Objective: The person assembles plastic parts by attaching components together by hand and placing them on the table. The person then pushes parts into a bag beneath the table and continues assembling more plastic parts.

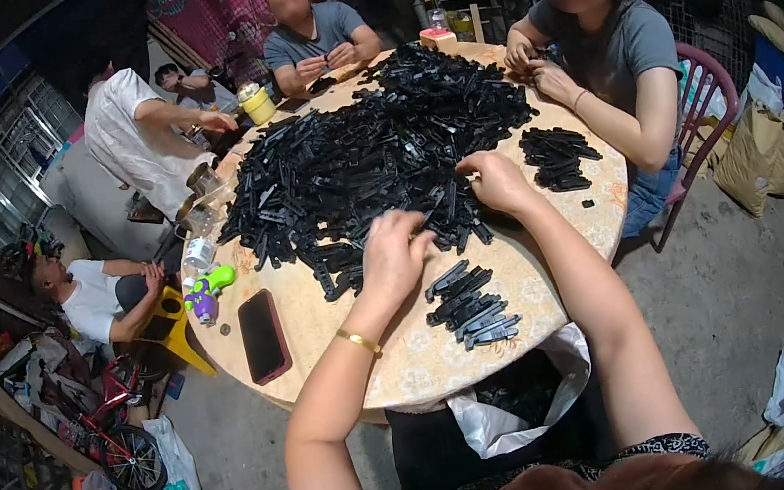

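A large heap of narrow black plastic parts (330, 163) covers the middle of the round table. At its near edge my left hand (396, 252) reaches over the parts, its fingers bent and a little apart, with nothing visible in them. My right hand (502, 183) is at the heap's right side, fingers curled closed; what they hold, if anything, is hidden. Between my forearms lies a small row of the same parts (471, 306), laid roughly side by side. In front of my lap hangs an open white bag (487, 432) with black parts inside.
The table (409, 368) has a patterned cream cover. A dark phone (264, 335) and a green-and-purple toy (208, 293) lie at left. Another pile of parts (558, 157) lies at right, before a seated person (621, 52). Across sits another person (318, 40) handling something small.
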The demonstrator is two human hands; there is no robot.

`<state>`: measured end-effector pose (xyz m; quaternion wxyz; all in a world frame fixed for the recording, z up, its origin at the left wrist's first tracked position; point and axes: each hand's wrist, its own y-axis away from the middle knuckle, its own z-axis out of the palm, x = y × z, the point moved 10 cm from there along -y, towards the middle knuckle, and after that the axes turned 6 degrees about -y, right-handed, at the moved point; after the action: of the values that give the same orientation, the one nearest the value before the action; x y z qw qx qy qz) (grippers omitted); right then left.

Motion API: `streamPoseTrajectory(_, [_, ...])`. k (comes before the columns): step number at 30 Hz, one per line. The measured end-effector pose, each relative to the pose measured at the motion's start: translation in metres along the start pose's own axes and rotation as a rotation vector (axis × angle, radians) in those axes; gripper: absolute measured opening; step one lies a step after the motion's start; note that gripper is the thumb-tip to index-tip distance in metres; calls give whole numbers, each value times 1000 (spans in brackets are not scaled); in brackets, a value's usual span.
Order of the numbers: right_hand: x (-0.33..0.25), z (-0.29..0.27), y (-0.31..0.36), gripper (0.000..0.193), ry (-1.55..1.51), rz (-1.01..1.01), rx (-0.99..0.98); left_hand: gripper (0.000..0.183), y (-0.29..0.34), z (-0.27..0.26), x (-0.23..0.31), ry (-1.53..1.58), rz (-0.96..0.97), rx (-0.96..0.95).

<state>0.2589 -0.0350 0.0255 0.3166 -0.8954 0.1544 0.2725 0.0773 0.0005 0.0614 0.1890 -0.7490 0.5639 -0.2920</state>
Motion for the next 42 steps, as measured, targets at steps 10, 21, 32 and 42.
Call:
streamPoseTrajectory(10, [13, 21, 5, 44, 42, 104, -180, 21, -41, 48, -8, -237, 67, -178])
streamPoseTrajectory(21, [22, 19, 8, 31, 120, 235, -225, 18, 10, 5, -71, 864, -615, 114])
streamPoseTrajectory(32, [29, 0, 4, 22, 72, 182, 14, 25, 26, 32, -71, 1184, -782, -97])
streamPoseTrajectory(42, [32, -5, 6, 17, -38, 284, -23, 27, 28, 35, -64, 1192, -770, -143])
